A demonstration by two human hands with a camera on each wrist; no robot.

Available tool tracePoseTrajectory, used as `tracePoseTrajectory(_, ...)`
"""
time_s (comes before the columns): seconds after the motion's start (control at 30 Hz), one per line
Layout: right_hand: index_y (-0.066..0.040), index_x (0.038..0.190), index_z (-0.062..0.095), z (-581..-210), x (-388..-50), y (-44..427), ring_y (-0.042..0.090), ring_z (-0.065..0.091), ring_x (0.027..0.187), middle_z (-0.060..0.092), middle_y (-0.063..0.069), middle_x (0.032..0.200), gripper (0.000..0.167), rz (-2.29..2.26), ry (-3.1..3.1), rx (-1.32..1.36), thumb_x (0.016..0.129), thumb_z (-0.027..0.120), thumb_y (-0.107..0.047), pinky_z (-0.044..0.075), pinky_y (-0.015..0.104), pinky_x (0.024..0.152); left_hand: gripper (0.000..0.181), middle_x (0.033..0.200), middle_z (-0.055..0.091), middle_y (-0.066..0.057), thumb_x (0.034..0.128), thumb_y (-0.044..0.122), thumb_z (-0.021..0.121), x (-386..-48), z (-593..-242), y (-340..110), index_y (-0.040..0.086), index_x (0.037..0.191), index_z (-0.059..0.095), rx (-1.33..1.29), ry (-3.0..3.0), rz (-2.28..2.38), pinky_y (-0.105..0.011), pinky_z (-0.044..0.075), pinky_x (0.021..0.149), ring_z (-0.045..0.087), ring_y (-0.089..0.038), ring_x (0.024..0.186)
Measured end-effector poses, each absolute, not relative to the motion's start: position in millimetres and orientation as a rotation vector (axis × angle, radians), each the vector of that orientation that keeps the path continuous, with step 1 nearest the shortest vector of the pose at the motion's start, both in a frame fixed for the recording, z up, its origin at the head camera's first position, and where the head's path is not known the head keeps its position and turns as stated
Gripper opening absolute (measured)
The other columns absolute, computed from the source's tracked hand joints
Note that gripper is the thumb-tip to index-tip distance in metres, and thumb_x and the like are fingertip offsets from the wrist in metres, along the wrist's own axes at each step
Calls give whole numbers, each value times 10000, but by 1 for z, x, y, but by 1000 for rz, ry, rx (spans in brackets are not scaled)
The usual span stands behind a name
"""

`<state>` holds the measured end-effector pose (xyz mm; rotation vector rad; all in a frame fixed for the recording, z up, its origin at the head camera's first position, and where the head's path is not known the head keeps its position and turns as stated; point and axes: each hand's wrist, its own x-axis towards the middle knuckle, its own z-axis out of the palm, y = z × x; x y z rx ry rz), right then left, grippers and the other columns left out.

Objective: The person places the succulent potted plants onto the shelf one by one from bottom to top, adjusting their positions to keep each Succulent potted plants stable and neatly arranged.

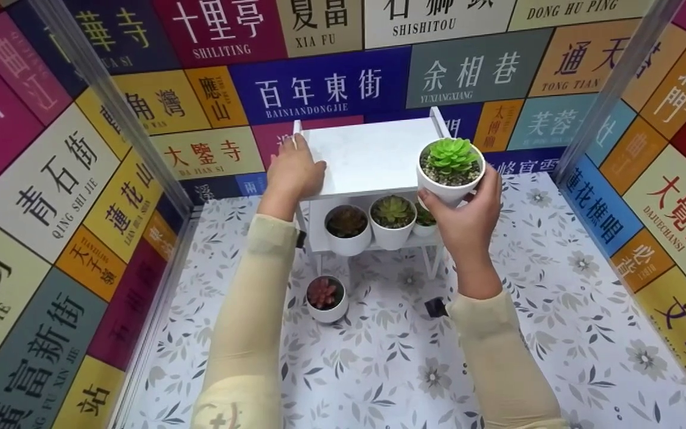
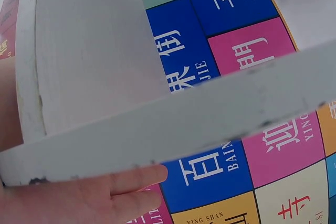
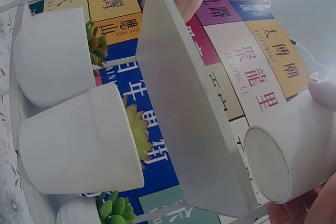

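A white two-tier shelf [image 1: 373,156] stands near the back wall. My left hand [image 1: 296,170] rests on the left end of its upper board, fingers at the side frame; in the left wrist view that hand [image 2: 89,198] shows beyond a white bar. My right hand [image 1: 468,223] grips a white pot [image 1: 447,193] with a bright green succulent, held at the upper board's right front corner. From the right wrist view, the pot's base [image 3: 268,165] is tilted and apart from the upper board [image 3: 191,108]. Three potted succulents [image 1: 392,220] stand on the lower tier.
A small white pot with a dark red succulent [image 1: 325,300] stands on the leaf-patterned cloth [image 1: 379,369], in front of the shelf's left leg. Walls of coloured sign panels [image 1: 319,83] enclose the back and both sides, with clear corner edges.
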<state>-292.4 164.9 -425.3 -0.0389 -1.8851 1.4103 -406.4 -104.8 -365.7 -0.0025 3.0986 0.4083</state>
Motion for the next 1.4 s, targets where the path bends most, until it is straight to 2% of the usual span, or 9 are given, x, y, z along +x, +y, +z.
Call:
tracePoseTrajectory(0.23,-44,1512,528,-430,-301,161,174,566,1276,574,139,1405,978,1343,-1855,-62,703,1011,-307,587,372,966,869,1763,172,-261,1096,461,475,-407,-367,-106,-29,1693,77,-3,3098,411,-530,157,1363,182,-381,1657)
tracePoseTrajectory(0.53,-63,1575,495,-429,-305,160,191,583,1112,570,168,1338,1022,1339,-1880,-70,728,993,-342,510,296,884,856,1753,204,-265,1097,453,477,-406,-366,-105,-32,1691,97,2,3116,410,-533,172,1361,209,-380,1650)
tracePoseTrajectory(0.7,-71,1599,463,-429,-306,161,197,552,1099,540,177,1338,995,1344,-1926,-58,786,955,-365,475,318,916,850,1757,204,-256,1099,451,473,-405,-366,-105,-32,1691,100,1,3117,405,-533,177,1360,201,-374,1654)
tracePoseTrajectory(0.93,-44,1645,367,-428,-307,162,285,532,1290,507,202,1408,1032,1327,-1981,-61,837,919,-370,507,456,1078,855,1764,194,-242,1100,453,473,-405,-367,-104,-24,1694,86,-8,3104,418,-523,162,1364,186,-364,1659)
tracePoseTrajectory(1.07,-11,1651,336,-426,-306,162,325,507,1358,510,222,1425,1055,1312,-1988,-55,849,910,-385,506,482,1138,851,1765,191,-239,1103,451,469,-405,-366,-103,-22,1695,81,-12,3101,421,-521,151,1366,179,-360,1662)
tracePoseTrajectory(1.2,3,1649,335,-425,-305,162,323,522,1348,530,221,1443,1027,1315,-1988,-55,873,891,-375,522,478,1122,853,1766,180,-244,1107,452,463,-406,-366,-104,-21,1696,67,-11,3096,411,-521,146,1366,175,-363,1662)
tracePoseTrajectory(1.4,11,1626,389,-427,-304,161,267,568,1184,557,232,1374,864,1314,-1975,-62,955,813,-331,537,388,1002,857,1772,160,-240,1106,452,464,-407,-366,-104,-16,1697,57,-16,3082,425,-518,131,1368,155,-360,1667)
